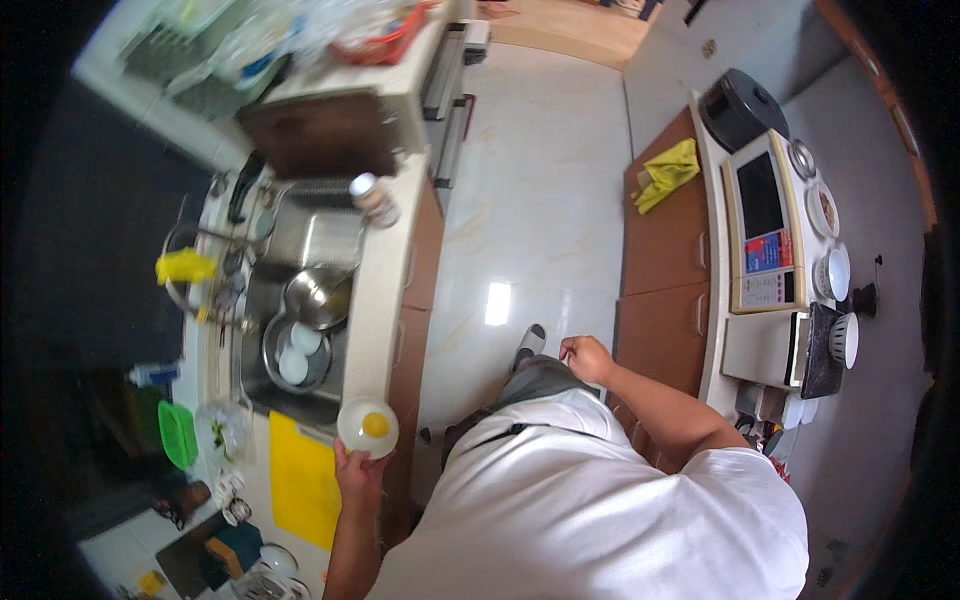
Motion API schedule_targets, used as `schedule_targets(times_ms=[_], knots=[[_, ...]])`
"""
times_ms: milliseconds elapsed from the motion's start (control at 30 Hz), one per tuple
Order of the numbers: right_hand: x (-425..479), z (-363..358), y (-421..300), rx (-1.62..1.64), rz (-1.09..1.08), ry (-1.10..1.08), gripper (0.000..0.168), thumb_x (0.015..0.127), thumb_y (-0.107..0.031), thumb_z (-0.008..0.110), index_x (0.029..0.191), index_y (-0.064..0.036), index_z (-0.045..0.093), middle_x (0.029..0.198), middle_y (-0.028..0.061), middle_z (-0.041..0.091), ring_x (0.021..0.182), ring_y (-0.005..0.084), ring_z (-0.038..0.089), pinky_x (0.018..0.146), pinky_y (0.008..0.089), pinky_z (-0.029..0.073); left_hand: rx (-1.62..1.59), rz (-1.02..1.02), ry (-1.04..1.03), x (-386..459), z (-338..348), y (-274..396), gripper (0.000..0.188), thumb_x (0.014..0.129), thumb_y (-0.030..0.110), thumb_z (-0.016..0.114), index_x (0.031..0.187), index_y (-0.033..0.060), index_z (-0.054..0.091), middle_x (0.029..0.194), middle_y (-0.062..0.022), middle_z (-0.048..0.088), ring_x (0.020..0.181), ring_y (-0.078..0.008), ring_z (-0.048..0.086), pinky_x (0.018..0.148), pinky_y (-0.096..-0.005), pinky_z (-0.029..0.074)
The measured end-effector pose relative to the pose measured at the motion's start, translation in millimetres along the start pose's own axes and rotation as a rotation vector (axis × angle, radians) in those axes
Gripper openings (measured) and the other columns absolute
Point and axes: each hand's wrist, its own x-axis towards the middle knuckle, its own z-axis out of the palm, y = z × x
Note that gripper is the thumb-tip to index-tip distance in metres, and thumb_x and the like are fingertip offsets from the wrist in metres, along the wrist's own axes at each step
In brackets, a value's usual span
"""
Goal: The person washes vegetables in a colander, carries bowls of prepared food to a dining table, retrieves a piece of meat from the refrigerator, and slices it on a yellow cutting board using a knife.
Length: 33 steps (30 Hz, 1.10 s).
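Note:
My left hand (357, 471) grips the edge of a small white bowl (349, 421). A raw egg with an orange-yellow yolk (376, 425) lies in that bowl. The bowl is held at the counter's front edge, beside the sink and a yellow cutting board (301, 480). My right hand (589, 359) hangs by my hip with its fingers loosely curled and nothing visible in it. A steel sink (296, 394) lies ahead of my left hand. Inside it are a metal bowl (321, 371) with two white rounded items (299, 352) and another metal pan (304, 292).
A white-capped bottle (375, 201) stands on the sink's edge near a brown board (322, 135). A tap (217, 234) rises behind the sink. Across the tiled floor (517, 195), a microwave (763, 225), a black cooker (742, 111) and a yellow cloth (670, 174) line the right-hand cabinets.

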Motion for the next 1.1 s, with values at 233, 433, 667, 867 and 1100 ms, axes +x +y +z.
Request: schedule_targets(times_ms=[233, 433, 667, 867, 1100], knots=[[49.4, -172.8, 40.4, 0.114, 0.087, 0.096, 0.037, 0.088, -0.036, 0.069, 0.106, -0.004, 0.074, 0.088, 0.0232, 0.073, 0.090, 0.0398, 0.071, 0.083, 0.0480, 0.056, 0.185, -0.096, -0.276, 90.5, 304.0, 14.8, 0.056, 0.088, 0.000, 0.048, 0.142, 0.0094, 0.040, 0.131, -0.0183, 0.060, 0.110, -0.0345, 0.070, 0.087, -0.0507, 0.064], [129.7, -288.5, 53.6, 0.190, 0.179, 0.086, 0.029, 0.094, -0.028, 0.066, 0.109, -0.005, 0.074, 0.094, 0.0193, 0.074, 0.092, 0.0385, 0.071, 0.084, 0.0477, 0.056, 0.338, -0.134, -0.401, 190.4, 511.8, 33.1, 0.046, 0.088, -0.001, 0.048, 0.133, 0.0072, 0.046, 0.115, -0.0155, 0.064, 0.092, -0.0272, 0.073, 0.078, -0.0405, 0.067], [226.0, -327.7, 148.7, 0.165, 0.068, 0.349, 0.024, 0.086, -0.001, 0.056, 0.099, -0.007, 0.075, 0.087, 0.0206, 0.072, 0.083, 0.0424, 0.068, 0.076, 0.0485, 0.055, 0.464, -0.141, -0.516, 343.0, 692.2, 56.1, 0.041, 0.091, 0.001, 0.047, 0.132, 0.0076, 0.045, 0.117, -0.0147, 0.064, 0.097, -0.0269, 0.073, 0.083, -0.0414, 0.066], [298.7, -470.9, 140.1, 0.217, 0.357, 0.419, 0.013, 0.084, -0.003, 0.061, 0.088, -0.009, 0.072, 0.083, 0.0198, 0.071, 0.082, 0.0404, 0.069, 0.073, 0.0473, 0.054, 0.539, -0.180, -0.719, 484.8, 876.2, 104.0, 0.044, 0.091, -0.002, 0.044, 0.133, 0.0087, 0.043, 0.123, -0.0166, 0.061, 0.108, -0.0323, 0.070, 0.091, -0.0503, 0.062], [446.7, -681.2, 145.1, 0.030, 0.315, 0.706, 0.015, 0.088, -0.017, 0.067, 0.089, -0.002, 0.066, 0.099, 0.0236, 0.067, 0.093, 0.0443, 0.066, 0.082, 0.0529, 0.054, 0.525, -0.254, -0.750, 598.3, 1092.8, 155.4, 0.054, 0.089, 0.001, 0.048, 0.141, 0.0107, 0.035, 0.118, -0.0172, 0.061, 0.098, -0.0309, 0.071, 0.090, -0.0519, 0.063]])
